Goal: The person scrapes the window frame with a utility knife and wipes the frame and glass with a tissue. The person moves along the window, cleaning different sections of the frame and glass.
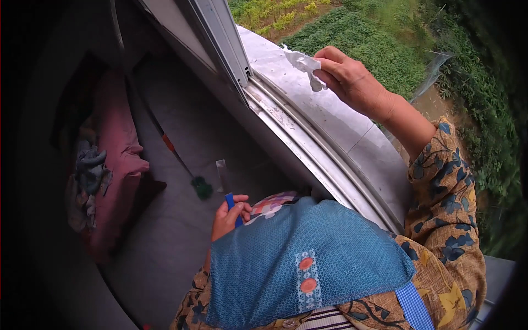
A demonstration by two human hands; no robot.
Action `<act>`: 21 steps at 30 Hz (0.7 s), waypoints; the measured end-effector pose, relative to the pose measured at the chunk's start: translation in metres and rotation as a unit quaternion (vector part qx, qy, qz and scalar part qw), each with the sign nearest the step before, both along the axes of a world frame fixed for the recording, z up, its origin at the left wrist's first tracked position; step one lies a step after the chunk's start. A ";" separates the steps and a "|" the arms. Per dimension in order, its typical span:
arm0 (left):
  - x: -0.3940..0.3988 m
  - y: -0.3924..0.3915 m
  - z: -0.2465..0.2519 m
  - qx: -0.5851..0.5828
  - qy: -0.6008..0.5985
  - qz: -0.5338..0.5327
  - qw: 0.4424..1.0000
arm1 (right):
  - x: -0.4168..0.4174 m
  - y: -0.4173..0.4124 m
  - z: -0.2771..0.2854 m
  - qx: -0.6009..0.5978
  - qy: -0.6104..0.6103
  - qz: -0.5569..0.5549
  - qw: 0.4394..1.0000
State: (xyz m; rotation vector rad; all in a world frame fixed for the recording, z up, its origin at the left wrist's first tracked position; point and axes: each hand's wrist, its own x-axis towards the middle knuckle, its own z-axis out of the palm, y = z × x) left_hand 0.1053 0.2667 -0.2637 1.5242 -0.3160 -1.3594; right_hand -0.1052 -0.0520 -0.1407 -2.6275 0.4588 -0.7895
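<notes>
My right hand is stretched out past the window track and pinches a torn, crumpled piece of white paper or tissue between thumb and fingers. Below that hand runs a metal sliding-window track with dirt and pale flecks in its grooves. Low beside my apron, my left hand grips a scraper by its blue handle. The scraper's flat metal blade points up and away from me. Part of the handle is hidden by the fingers.
The window sash frame stands at the track's far end. Outside lies a grey tiled ledge, with green plants beyond. Indoors, a green-headed brush on a long pole meets the grey floor. Cloths lie on a pink-covered item.
</notes>
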 end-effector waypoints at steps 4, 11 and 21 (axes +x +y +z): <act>0.001 0.000 0.001 -0.028 0.015 0.004 0.999 | 0.044 0.032 -0.006 -0.012 0.059 0.070 0.996; -0.003 -0.002 -0.003 -0.047 0.053 0.006 0.997 | 0.062 0.027 -0.025 -0.125 0.126 0.072 0.982; -0.003 -0.005 -0.004 -0.050 0.060 -0.003 0.997 | 0.068 0.018 -0.061 0.161 0.046 0.065 0.984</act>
